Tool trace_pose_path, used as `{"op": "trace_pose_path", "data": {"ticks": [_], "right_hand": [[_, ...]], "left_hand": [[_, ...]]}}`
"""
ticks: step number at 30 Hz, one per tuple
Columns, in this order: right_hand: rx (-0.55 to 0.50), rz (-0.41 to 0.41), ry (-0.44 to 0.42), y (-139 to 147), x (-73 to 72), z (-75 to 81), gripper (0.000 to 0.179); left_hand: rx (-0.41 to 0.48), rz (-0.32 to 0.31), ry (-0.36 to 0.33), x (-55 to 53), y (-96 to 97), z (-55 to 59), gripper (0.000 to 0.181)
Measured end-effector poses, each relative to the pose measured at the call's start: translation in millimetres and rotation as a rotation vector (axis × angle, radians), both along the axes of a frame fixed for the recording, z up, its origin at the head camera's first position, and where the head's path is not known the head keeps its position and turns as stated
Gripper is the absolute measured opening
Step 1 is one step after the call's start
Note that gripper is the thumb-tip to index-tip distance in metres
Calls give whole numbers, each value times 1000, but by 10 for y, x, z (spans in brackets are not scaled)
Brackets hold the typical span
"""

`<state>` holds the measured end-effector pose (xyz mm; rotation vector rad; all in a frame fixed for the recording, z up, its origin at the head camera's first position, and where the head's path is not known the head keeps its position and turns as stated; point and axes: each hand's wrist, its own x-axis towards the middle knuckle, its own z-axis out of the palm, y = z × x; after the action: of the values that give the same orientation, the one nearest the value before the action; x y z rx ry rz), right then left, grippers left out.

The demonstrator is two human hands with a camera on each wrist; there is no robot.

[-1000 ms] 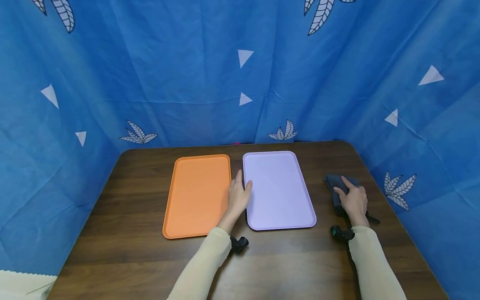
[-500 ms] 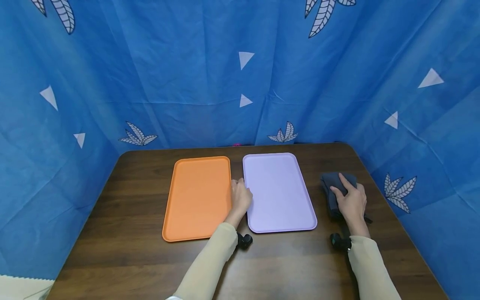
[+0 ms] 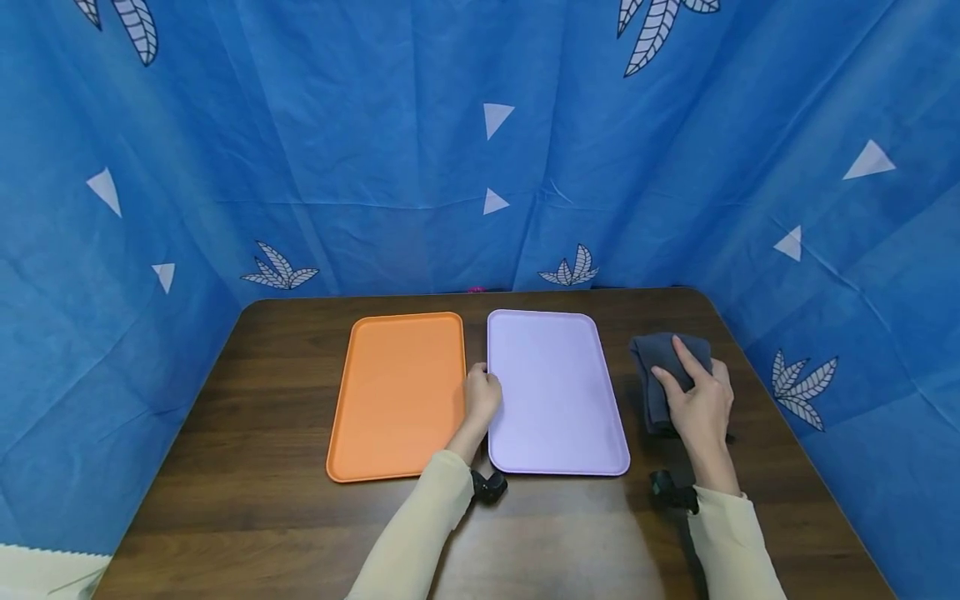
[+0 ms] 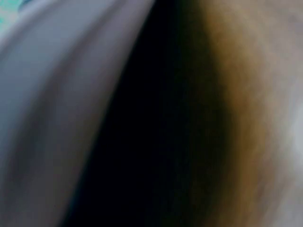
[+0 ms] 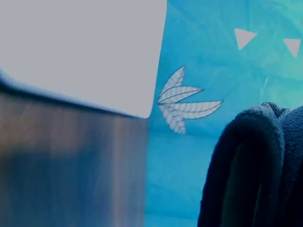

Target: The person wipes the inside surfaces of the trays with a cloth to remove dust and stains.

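Note:
A lilac tray [image 3: 558, 396] lies right of an orange tray [image 3: 401, 392] in the head view. My left hand [image 3: 482, 396] grips the lilac tray's left rim with curled fingers; its fingertips are hidden. The left wrist view is blurred, with a pale slanted surface [image 4: 57, 94] beside a dark gap. On the right, my right hand [image 3: 701, 404] holds a folded dark grey towel [image 3: 648, 358], thumb and index finger spread across its top. In the right wrist view the thick fuzzy folds of the towel [image 5: 241, 156] fill the lower right corner.
Both trays are on a brown wooden table [image 3: 247, 500]. A blue curtain [image 3: 360, 167] with white leaves and triangles surrounds its back and sides. Black wrist cameras [image 3: 491, 487] are strapped at both sleeves.
My left hand has curled its fingers onto the lilac tray's rim, and the tray has shifted slightly nearer. The right hand has moved the towel left and upward in the view.

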<state>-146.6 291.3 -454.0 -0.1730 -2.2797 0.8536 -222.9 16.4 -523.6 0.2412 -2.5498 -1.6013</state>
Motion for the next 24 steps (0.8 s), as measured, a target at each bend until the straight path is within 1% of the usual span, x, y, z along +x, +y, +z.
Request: {"op": "trace_pose_path", "data": {"ticks": [3, 5, 7, 9, 11, 13, 16, 20, 24], "right_hand": [[-11, 7, 28, -65, 21, 71, 57], [-18, 13, 44, -101, 33, 110, 57], [-26, 20, 60, -140, 44, 150, 57], [-30, 30, 85, -175, 58, 187, 57], [-31, 42, 112, -224, 74, 234, 58], [-31, 52, 140, -275, 91, 281, 58], [-31, 65, 184, -360, 114, 366, 59], [-43, 81, 218, -481, 127, 488, 61], [-61, 104, 230, -604, 104, 598, 63]], "left_hand": [[46, -2, -29, 35, 3, 17, 25], [58, 12, -38, 65, 18, 35, 27], [82, 23, -37, 94, 28, 43, 27], [123, 36, -20, 128, 45, 43, 27], [179, 36, 10, 153, 46, 31, 27], [243, 30, 55, 185, 42, 29, 26], [308, 15, 140, 244, 35, 60, 24], [339, -7, 242, 350, -4, 156, 23], [368, -26, 300, 472, -66, 256, 23]]}}
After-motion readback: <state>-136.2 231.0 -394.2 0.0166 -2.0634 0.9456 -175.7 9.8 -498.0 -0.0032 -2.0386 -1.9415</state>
